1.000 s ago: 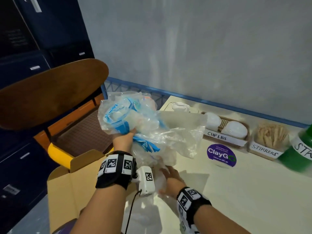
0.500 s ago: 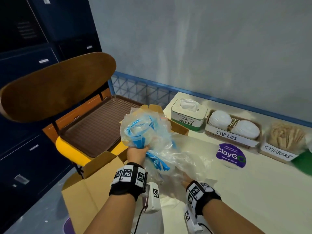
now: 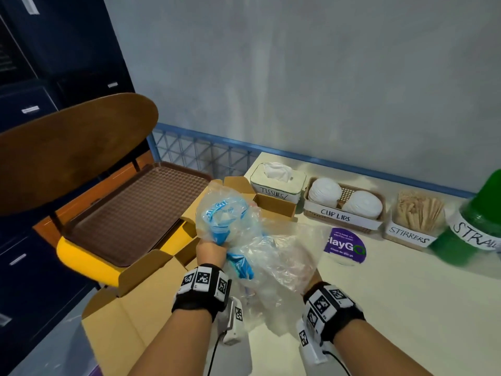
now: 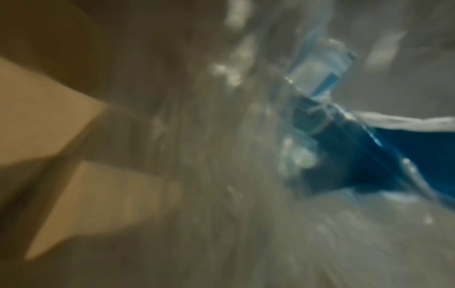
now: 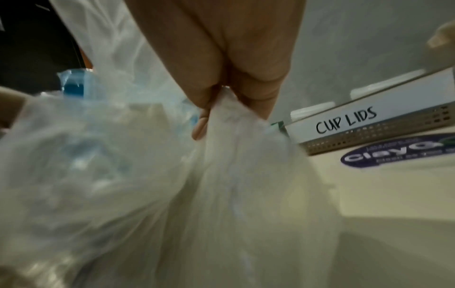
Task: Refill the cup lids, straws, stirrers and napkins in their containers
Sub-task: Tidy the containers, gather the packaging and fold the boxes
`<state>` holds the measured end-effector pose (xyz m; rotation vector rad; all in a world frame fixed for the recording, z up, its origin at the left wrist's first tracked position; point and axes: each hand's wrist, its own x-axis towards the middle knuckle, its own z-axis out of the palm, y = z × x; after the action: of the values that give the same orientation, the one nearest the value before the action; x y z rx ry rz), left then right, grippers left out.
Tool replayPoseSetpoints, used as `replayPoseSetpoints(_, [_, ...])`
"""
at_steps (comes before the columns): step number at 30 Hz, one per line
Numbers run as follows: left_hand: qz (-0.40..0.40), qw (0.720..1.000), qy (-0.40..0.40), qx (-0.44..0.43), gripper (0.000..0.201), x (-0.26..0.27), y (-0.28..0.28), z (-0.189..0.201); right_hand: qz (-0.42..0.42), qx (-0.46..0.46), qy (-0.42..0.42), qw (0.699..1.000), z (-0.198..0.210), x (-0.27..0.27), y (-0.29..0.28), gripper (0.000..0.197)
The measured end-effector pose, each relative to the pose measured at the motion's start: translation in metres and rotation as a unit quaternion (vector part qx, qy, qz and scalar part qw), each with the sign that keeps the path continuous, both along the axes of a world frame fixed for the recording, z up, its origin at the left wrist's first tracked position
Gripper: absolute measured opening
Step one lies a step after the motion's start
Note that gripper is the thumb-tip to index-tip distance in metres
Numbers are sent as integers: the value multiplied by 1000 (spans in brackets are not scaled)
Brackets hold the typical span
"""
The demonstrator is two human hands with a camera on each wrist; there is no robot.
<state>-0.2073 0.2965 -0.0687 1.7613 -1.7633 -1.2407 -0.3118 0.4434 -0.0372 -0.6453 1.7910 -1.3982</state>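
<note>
Both hands grip one bag [image 3: 271, 256] over the table [image 3: 406, 308] edge — left hand [image 3: 211, 249] fisted, right hand [image 5: 231, 64] pinching. Two lid stacks [image 3: 344, 198] lie beyond — open tabletop rightward.

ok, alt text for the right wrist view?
The right hand pinches a bunched clear plastic bag above a pale table. Behind it sit a basket labelled CUP LIDS and a purple round sticker.
</note>
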Motion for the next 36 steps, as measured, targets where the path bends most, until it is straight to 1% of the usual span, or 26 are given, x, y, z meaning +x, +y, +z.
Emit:
replayPoseSetpoints(1, [-5, 1000, -9, -1, 30, -1, 1, 1, -12, -4, 0, 1000, -9, -8, 4, 30])
replayPoseSetpoints(2, [-7, 1000, -10, -3, 31, -2, 1, 1, -26, 13, 30, 999, -4, -14, 5, 27])
replayPoseSetpoints(3, [-8, 1000, -8, -1, 31, -3, 1, 1, -58, 45, 111, 991, -1, -22, 3, 23])
replayPoseSetpoints(5, [-6, 1000, -9, -1, 30, -4, 1, 5, -104, 28, 129, 986, 7, -27, 7, 17])
replayPoseSetpoints(6, [-4, 1000, -6, -3, 30, -4, 0, 6, -139, 3, 176, 974, 12, -36, 12, 18])
replayPoseSetpoints(7, [1, 1000, 1, -4, 30, -4, 0, 9, -188, -55, 196, 961, 19, -41, 16, 21])
replayPoseSetpoints(8, [9, 1000, 11, -4, 30, -5, 0, 13, -218, -108, 234, 942, 29, -48, 24, 25])
replayPoseSetpoints(10, [24, 999, 45, -2, 30, -8, 1, 23, -312, -215, 238, 894, 59, -56, 39, 33])
replayPoseSetpoints(11, [28, 997, 66, -3, 31, -10, 2, 30, -340, -272, 206, 876, 76, -56, 45, 36])
replayPoseSetpoints(12, [32, 995, 92, -2, 34, -13, 4, 35, -350, -320, 185, 861, 92, -56, 53, 38])
replayPoseSetpoints(13, [36, 992, 120, 5, 36, -17, 8, 42, -343, -381, 136, 848, 103, -57, 57, 38])
replayPoseSetpoints(14, [38, 988, 149, 17, 39, -21, 14, 50, -315, -420, 90, 847, 112, -57, 60, 38])
replayPoseSetpoints(16, [30, 975, 214, 44, 44, -32, 27, 63, -214, -476, -19, 853, 121, -49, 60, 37])
replayPoseSetpoints(17, [17, 966, 251, 60, 45, -38, 33, 68, -157, -483, -57, 860, 121, -43, 56, 37])
replayPoseSetpoints(18, [5, 954, 288, 78, 42, -43, 40, 75, -112, -469, -60, 874, 118, -37, 51, 36])
replayPoseSetpoints(20, [-28, 935, 337, 107, 33, -51, 54, 85, -64, -394, 23, 917, 110, -24, 41, 33])
replayPoseSetpoints(21, [-44, 931, 348, 106, 27, -55, 61, 89, -47, -352, 63, 933, 104, -21, 35, 32])
replayPoseSetpoints(23, [-76, 925, 361, 95, 19, -59, 71, 93, -21, -276, 98, 956, 93, -20, 27, 33])
replayPoseSetpoints(25, [-103, 919, 368, 98, 18, -60, 79, 96, -12, -217, 94, 972, 84, -27, 23, 33])
replayPoseSetpoints(26, [-120, 910, 380, 113, 20, -58, 82, 98, -11, -198, 88, 976, 81, -30, 23, 32])
replayPoseSetpoints(29, [-194, 875, 410, 168, 26, -49, 88, 102, 3, -183, 63, 981, 78, -35, 24, 27])
replayPoseSetpoints(30, [-225, 869, 407, 169, 26, -45, 89, 102, 3, -189, 49, 981, 78, -35, 23, 27])
replayPoseSetpoints(31, [-250, 870, 397, 152, 26, -43, 90, 101, 3, -195, 31, 980, 77, -34, 23, 28])
replayPoseSetpoints(32, [-254, 877, 386, 127, 27, -41, 91, 98, 8, -198, 11, 980, 77, -32, 22, 30])
replayPoseSetpoints(34, [-206, 902, 366, 95, 30, -40, 90, 94, 27, -199, -18, 980, 77, -29, 20, 32])
replayPoseSetpoints(36, [-130, 917, 370, 78, 38, -37, 86, 90, 47, -202, 8, 978, 77, -26, 19, 33])
